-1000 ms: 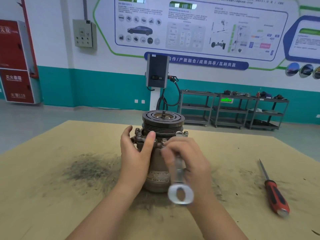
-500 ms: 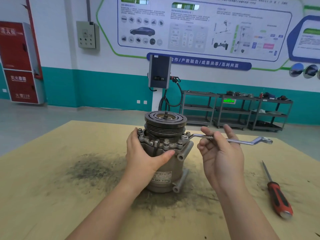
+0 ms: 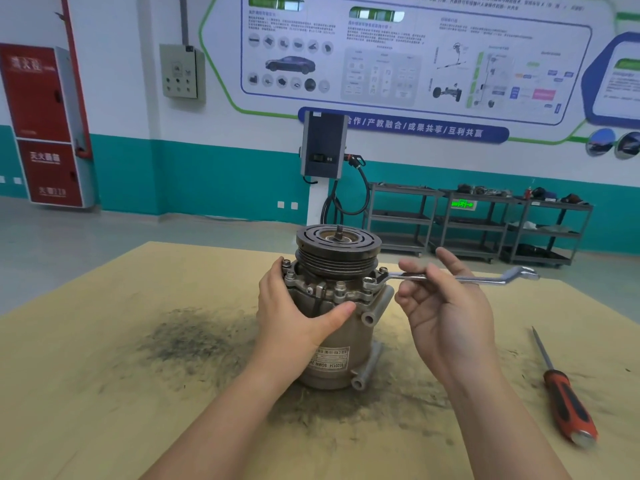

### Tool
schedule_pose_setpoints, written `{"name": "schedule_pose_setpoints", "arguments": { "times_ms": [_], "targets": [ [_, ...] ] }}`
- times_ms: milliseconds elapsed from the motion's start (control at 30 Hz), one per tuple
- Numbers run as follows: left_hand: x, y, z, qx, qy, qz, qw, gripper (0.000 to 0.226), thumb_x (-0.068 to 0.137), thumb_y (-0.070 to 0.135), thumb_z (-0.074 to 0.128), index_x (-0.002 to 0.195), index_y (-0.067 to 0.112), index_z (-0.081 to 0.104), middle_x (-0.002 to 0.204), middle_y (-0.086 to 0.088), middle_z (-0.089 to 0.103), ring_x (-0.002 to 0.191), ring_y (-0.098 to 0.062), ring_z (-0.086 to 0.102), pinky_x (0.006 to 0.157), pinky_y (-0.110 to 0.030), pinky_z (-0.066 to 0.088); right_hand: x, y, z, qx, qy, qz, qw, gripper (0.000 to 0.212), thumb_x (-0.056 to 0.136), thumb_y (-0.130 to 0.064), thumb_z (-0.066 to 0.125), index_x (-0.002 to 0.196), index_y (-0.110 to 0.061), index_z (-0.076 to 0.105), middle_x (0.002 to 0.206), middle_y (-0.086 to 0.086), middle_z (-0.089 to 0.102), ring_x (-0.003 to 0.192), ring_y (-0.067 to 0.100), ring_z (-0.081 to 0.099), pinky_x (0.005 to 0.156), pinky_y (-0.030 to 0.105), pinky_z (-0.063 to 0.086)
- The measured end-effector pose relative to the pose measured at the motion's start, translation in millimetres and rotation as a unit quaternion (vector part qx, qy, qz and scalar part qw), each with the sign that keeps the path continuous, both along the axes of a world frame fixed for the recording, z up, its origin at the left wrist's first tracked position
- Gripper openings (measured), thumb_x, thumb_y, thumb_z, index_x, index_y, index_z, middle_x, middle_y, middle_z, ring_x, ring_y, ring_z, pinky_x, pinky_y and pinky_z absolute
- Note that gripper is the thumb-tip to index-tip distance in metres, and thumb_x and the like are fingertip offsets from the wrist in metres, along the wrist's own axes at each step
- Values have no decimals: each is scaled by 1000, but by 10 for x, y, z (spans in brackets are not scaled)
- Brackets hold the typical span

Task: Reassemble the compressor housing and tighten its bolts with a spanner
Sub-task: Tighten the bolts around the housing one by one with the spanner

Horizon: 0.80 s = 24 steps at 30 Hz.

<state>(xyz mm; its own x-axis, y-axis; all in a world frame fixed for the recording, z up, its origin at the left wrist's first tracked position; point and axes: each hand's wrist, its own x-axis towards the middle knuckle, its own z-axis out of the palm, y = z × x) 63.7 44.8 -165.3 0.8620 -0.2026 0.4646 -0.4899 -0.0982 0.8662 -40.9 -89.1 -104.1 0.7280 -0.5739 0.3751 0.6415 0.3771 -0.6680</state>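
The compressor (image 3: pixel 346 336) stands upright mid-table, its grooved pulley (image 3: pixel 337 252) on top and several bolts around the housing flange. My left hand (image 3: pixel 291 317) grips the housing from the left, thumb across the front below the flange. A silver offset ring spanner (image 3: pixel 485 279) lies level, one ring end set on the front-right flange bolt (image 3: pixel 370 282) and the handle reaching right. My right hand (image 3: pixel 446 317) holds the spanner's shaft near the bolt end, pinched lightly between thumb and fingers, palm facing me.
A red-handled screwdriver (image 3: pixel 568 407) lies on the table's right side. The tan table (image 3: pixel 104 375) has dark grime smeared around the compressor. Metal shelf carts (image 3: pixel 478 223) and a charging post (image 3: pixel 323 150) stand by the far wall.
A second ago my right hand held the spanner upright in front of the compressor. It swung the spanner level onto the front-right bolt; since half a second ago little has moved.
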Motion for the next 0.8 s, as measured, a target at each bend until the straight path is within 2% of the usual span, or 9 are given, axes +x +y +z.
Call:
{"name": "schedule_pose_setpoints", "arguments": {
  "times_ms": [67, 167, 333, 467, 567, 700, 767, 800],
  "targets": [
    [7, -1, -3, 2, -3, 1, 1000, 127, 42, 79, 71, 149, 33, 21, 129, 24, 28, 133, -4, 34, 114, -32, 34, 36, -50, 36, 5, 28, 6, 1000, 34, 95, 4, 45, 118, -21, 45, 70, 10, 69, 49, 16, 56, 48, 25, 50],
    [22, -5, 1, 15, -9, 13, 1000, 127, 41, 80, 70, 149, 32, 22, 130, 21, 29, 134, -8, 34, 116, -39, 34, 93, -190, 139, 14, 82, 48, 995, 42, 92, 6, 49, 122, -24, 44, 67, 8, 67, 49, 15, 55, 45, 25, 49],
    [19, 4, 20, 25, -5, 12, 1000, 129, 39, 81, 67, 149, 32, 21, 128, 23, 27, 136, -9, 33, 117, -42, 35, 88, -370, 246, -34, 165, 136, 976, 39, 75, -3, 57, 112, -14, 50, 73, 7, 67, 52, 18, 60, 46, 25, 50],
    [-5, 15, 40, 25, -6, 6, 1000, 128, 40, 80, 68, 149, 31, 22, 135, 18, 30, 136, -10, 32, 116, -44, 35, 138, -376, 190, -9, 182, 134, 974, 30, 73, -5, 57, 100, -15, 50, 70, 4, 64, 52, 17, 57, 48, 26, 50],
    [-9, 24, 46, 31, -2, -1, 1000, 128, 40, 82, 67, 148, 33, 20, 139, 18, 29, 137, -10, 32, 116, -45, 35, 157, -293, 41, 36, 142, 87, 985, 21, 72, -7, 55, 89, -16, 50, 66, 0, 60, 49, 14, 46, 52, 27, 42],
    [-16, 17, 48, 28, -11, 7, 1000, 128, 40, 82, 65, 148, 28, 23, 134, 17, 30, 135, -10, 32, 117, -46, 33, 86, -111, -83, 108, 16, 29, 994, 8, 73, -9, 53, 79, -14, 50, 58, 3, 54, 41, 15, 40, 44, 22, 37],
    [-17, 7, 47, 26, -17, 14, 999, 129, 39, 82, 65, 148, 26, 25, 132, 16, 30, 135, -10, 32, 117, -45, 33, 20, -25, -130, 92, -20, -12, 995, 6, 80, -11, 55, 75, -14, 55, 57, 4, 55, 41, 17, 43, 46, 23, 38],
    [-14, 4, 45, 26, -18, 17, 999, 129, 39, 82, 64, 148, 25, 25, 130, 16, 30, 135, -10, 33, 117, -45, 33, -19, 20, -176, 56, -36, -50, 997, 14, 85, -11, 54, 73, -16, 58, 58, 5, 57, 43, 18, 45, 48, 24, 40]
  ]
}}
